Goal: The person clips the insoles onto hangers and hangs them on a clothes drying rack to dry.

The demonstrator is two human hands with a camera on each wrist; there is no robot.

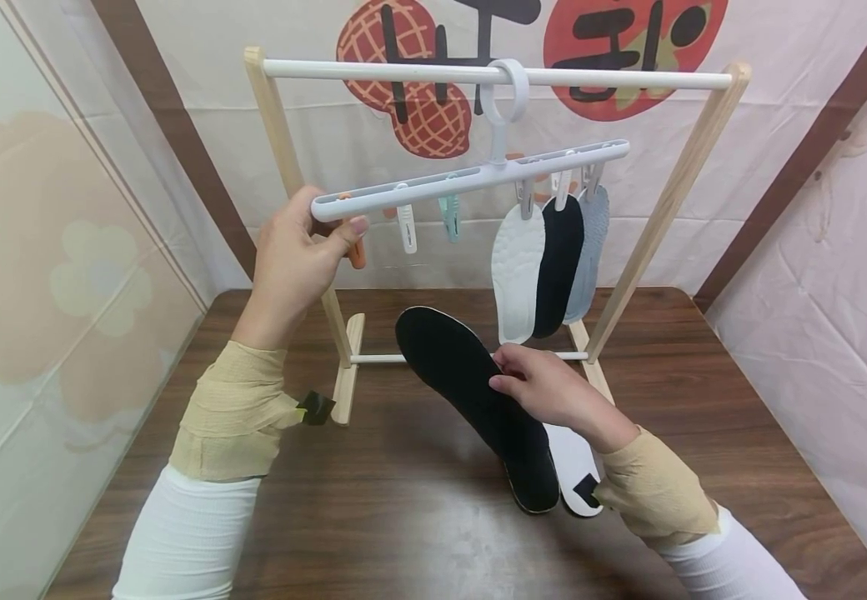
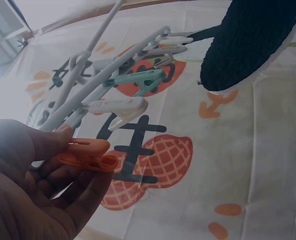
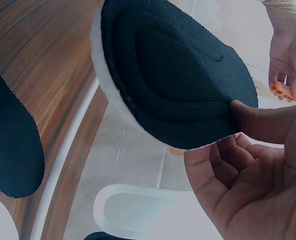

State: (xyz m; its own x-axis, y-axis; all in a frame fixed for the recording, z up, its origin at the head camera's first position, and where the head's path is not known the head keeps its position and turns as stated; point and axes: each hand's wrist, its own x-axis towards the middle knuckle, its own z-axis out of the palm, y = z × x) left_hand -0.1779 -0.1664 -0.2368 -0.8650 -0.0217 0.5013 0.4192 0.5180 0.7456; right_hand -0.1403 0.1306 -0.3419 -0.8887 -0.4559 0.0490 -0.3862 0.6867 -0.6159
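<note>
At the left end of the pale plastic clip hanger (image 1: 471, 177), my left hand (image 1: 291, 258) pinches an orange clothespin (image 2: 85, 150) between thumb and fingers. My right hand (image 1: 553, 396) grips the edge of a black insole (image 1: 444, 354), raised and tilted below the hanger. Its pale underside edge shows in the right wrist view. Another black insole (image 3: 13, 135) lies lower, partly overlapped by the held one in the head view. Beside it a white insole (image 1: 570, 462) rests on the table. A white clip (image 1: 407, 229) and a teal clip (image 1: 450, 218) hang without insoles.
White (image 1: 518, 271), black (image 1: 559, 267) and grey-blue (image 1: 589, 250) insoles hang from clips on the hanger's right half. The hanger hooks over the white rod (image 1: 381, 72) of a wooden-legged rack (image 1: 674, 200) on the brown table (image 1: 313, 517). Printed cloth stands behind.
</note>
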